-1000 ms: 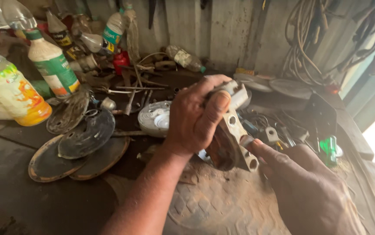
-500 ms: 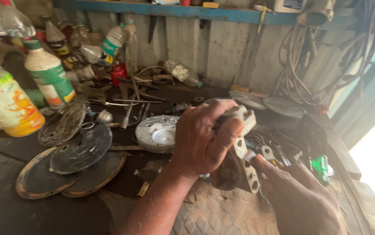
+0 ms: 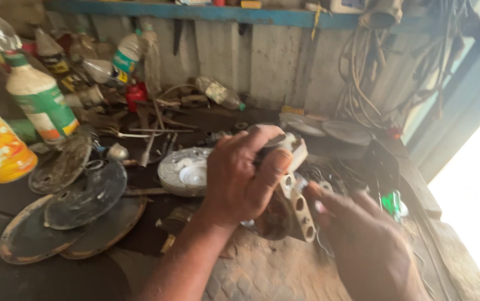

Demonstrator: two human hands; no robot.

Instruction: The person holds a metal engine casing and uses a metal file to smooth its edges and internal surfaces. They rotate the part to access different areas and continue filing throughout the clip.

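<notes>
Cluttered counter [image 3: 262,273] with dark discs at left. Above its middle, the left hand [image 3: 240,178] is clenched around a pale metal bracket with bored holes [image 3: 298,209]; steady work likely calls for that firm grip. The right hand [image 3: 362,245], partly open, touches the bracket's right edge with its fingertips [image 3: 315,192].
</notes>
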